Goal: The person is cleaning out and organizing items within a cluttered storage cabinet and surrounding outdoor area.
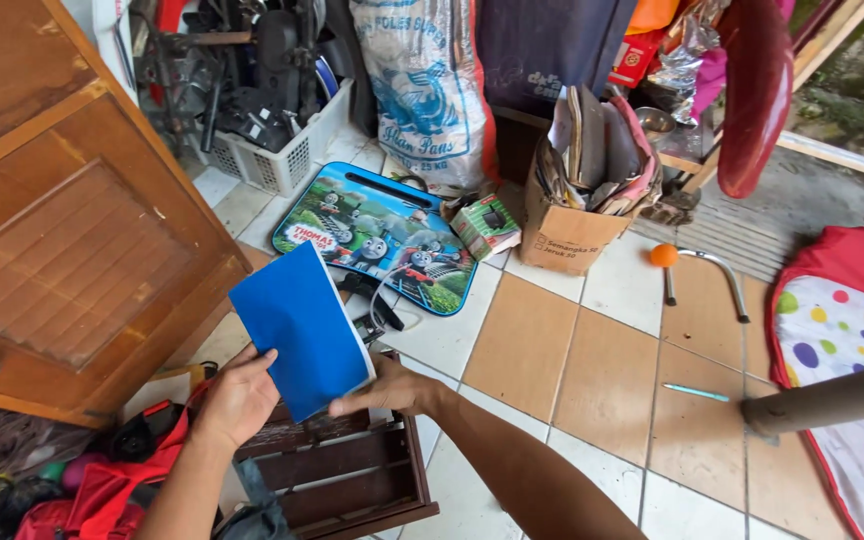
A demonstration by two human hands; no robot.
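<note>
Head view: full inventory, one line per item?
book: 1, blue cover, held over the crate
wooden crate: 1, dark brown, bottom centre
lap tray: 1, cartoon train print, on tiles
cardboard box: 1, brown, stuffed with books
laundry basket: 1, white, top left
sack: 1, white and blue, top centre
cabinet: 1, brown wood, left
pen: 1, teal, on tiles
hands: left and right, both gripping the book's lower edge

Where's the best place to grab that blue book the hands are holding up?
Take the blue book by its lower edge, coming from below, as the left hand and right hand do now. It stands tilted with its flat cover facing up; the bottom corners are nearest and unobstructed.
</note>
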